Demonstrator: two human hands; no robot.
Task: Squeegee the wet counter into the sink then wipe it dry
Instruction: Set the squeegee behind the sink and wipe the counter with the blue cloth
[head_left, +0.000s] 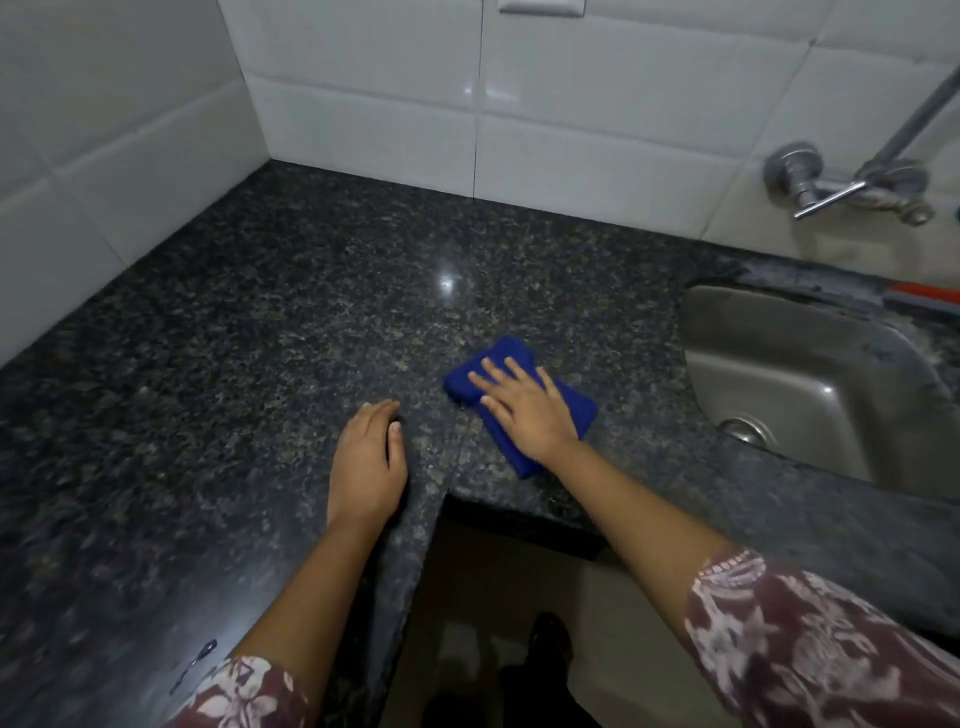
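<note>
1. Right hand (524, 410) lies flat on the blue cloth (506, 349), with fingers spread wide, and presses it down on the counter (285, 312).
2. Left hand (366, 462) rests on the counter close by. Its fingers are bent a little and hold nothing.
3. The squeegee part looks done to me. The squeegee (924, 297), with its orange handle, lies behind the sink (779, 364), and no hand touches it.
4. The drying part seems to be going on now. The cloth sits near the front edge, between the left hand and the sink.
5. How much is left to dry, I cannot tell. The counter is dark and shiny with one bright spot of light. I see no puddles, but a thin wet film would not show. The big back and left parts may need a wipe too.
6. The cloth is deep blue and folded into a thick, soft pad. One corner pokes out past the wrist, toward the front edge.
</note>
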